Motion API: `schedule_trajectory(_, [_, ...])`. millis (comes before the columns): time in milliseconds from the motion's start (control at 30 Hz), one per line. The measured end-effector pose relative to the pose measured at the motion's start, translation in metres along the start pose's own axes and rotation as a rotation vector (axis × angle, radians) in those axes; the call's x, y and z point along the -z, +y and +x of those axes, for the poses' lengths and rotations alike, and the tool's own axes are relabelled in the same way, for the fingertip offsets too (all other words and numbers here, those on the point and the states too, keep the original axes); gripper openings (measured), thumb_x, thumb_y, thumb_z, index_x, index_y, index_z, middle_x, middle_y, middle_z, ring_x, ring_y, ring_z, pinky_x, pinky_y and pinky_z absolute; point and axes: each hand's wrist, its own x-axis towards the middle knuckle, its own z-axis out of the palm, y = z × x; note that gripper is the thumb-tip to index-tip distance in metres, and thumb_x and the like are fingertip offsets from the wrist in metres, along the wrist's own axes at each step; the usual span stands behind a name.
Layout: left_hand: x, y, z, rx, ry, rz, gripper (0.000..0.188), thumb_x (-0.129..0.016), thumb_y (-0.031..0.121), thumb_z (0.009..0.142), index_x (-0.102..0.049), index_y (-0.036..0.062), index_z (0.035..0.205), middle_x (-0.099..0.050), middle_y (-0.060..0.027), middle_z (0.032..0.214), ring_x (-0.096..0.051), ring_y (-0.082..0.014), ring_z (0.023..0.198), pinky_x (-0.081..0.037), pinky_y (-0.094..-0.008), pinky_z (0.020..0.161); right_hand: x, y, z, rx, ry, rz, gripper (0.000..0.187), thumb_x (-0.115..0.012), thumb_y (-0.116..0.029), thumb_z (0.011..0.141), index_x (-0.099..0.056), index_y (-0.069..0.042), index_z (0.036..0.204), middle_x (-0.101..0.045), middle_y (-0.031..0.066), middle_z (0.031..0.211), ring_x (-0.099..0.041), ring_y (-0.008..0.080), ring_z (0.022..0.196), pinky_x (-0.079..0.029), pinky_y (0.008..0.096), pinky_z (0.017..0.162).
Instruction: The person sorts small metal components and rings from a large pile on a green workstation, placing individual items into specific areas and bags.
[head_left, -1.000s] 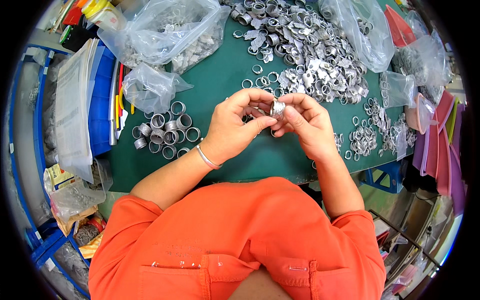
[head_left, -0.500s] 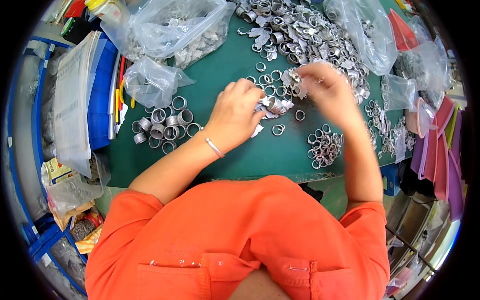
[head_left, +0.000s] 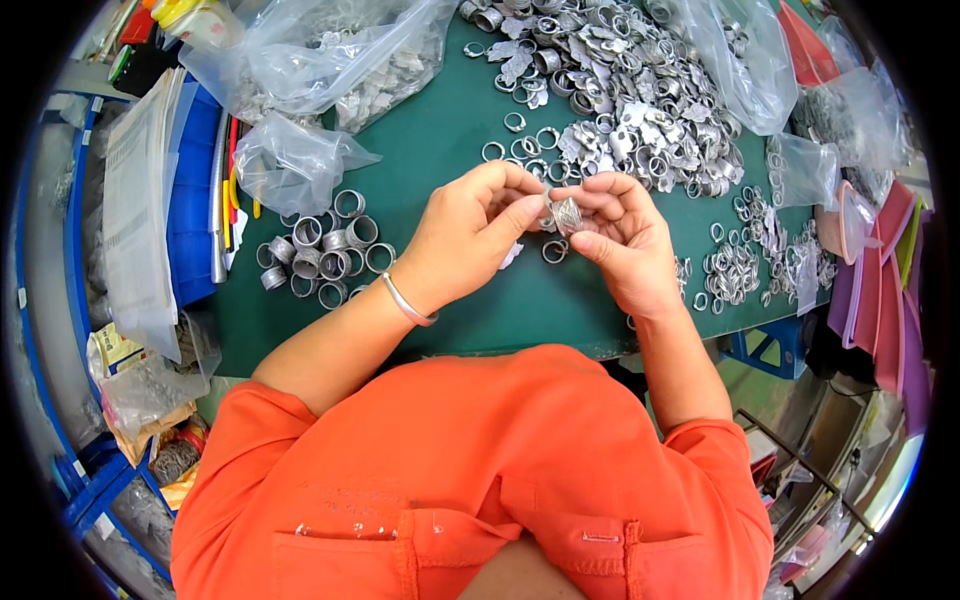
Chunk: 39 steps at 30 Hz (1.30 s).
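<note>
A wide silver ring (head_left: 567, 216) with a textured band is held up between my two hands. My right hand (head_left: 636, 248) is closed on it, with thumb below and fingers above. My left hand (head_left: 462, 238) pinches at its left side, thumb against forefinger; whether it grips the same ring or another small silver piece, I cannot tell. Just beneath the fingertips a thin ring (head_left: 555, 251) lies on the green table (head_left: 470, 320). A pale leaf-shaped piece (head_left: 511, 256) shows beside my left thumb. Several loose rings (head_left: 527, 147) lie beyond the hands.
A large heap of silver rings and leaf pieces (head_left: 640, 90) covers the far side. Wide band rings (head_left: 335, 240) cluster at the left, small rings (head_left: 732, 270) at the right. Clear plastic bags (head_left: 310, 65) stand far left, near a blue tray (head_left: 198, 200) with papers.
My right hand has come down and left from the heap to meet my left hand. The wide ring now shows between them. Small pieces formerly near my left fingers are out of sight.
</note>
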Motion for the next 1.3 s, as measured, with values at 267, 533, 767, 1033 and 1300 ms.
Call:
schedule_trajectory(267, [-0.001,0.006,-0.002,0.137,-0.055,-0.198,0.017,-0.054,0.012,0.095,-0.058,-0.0014,0.105,-0.066,-0.0091,0.093,-0.065,-0.0144,0.081,-0.052,-0.0249,0.071,0.0,0.005,-0.006,0.026,-0.004,0.111,0.044,-0.063,0.011,0.079,-0.047,-0.005,0.117,-0.059,0.0187,0.12,-0.062,0.0195,0.102,-0.051,0.03,0.087])
schedule_trajectory(533, [0.0,0.006,-0.003,0.157,-0.075,-0.155,0.017,-0.057,0.013,0.093,-0.059,-0.0012,0.103,-0.066,-0.008,0.093,-0.063,-0.0123,0.081,-0.05,-0.0231,0.069,0.016,-0.019,0.008,0.002,0.059,-0.146,0.042,-0.066,0.001,0.083,-0.049,-0.001,0.121,-0.062,0.0123,0.11,-0.063,0.017,0.093,-0.052,0.0275,0.081])
schedule_trajectory(767, [0.005,0.004,0.002,0.044,-0.003,0.042,0.017,-0.059,0.011,0.091,-0.059,-0.0002,0.103,-0.064,-0.0053,0.093,-0.061,-0.0097,0.08,-0.049,-0.0228,0.067,0.116,-0.116,0.106,0.443,0.684,-0.286,0.033,-0.065,-0.013,0.087,-0.057,0.0,0.116,-0.064,0.0073,0.1,-0.063,0.0158,0.084,-0.051,0.0251,0.072])
schedule_trajectory(1033, [0.024,0.003,0.094,-0.574,0.222,0.829,0.037,-0.062,0.001,0.076,-0.053,0.0014,0.112,-0.052,-0.0179,0.113,-0.052,-0.0358,0.105,-0.042,-0.0415,0.093,0.05,-0.058,0.138,0.749,0.115,-1.452,0.044,-0.069,-0.014,0.078,-0.058,-0.003,0.119,-0.055,0.0164,0.126,-0.051,0.0359,0.115,-0.041,0.0415,0.098])
schedule_trajectory(1300, [0.036,-0.008,0.188,-0.413,0.425,0.906,0.05,-0.064,0.003,0.075,-0.05,0.0036,0.124,-0.045,-0.021,0.132,-0.044,-0.0392,0.121,-0.037,-0.0428,0.102,0.041,-0.051,0.125,0.736,-0.009,-1.574,0.03,-0.07,-0.018,0.076,-0.064,-0.006,0.103,-0.06,0.0094,0.115,-0.054,0.0313,0.107,-0.043,0.0441,0.089])
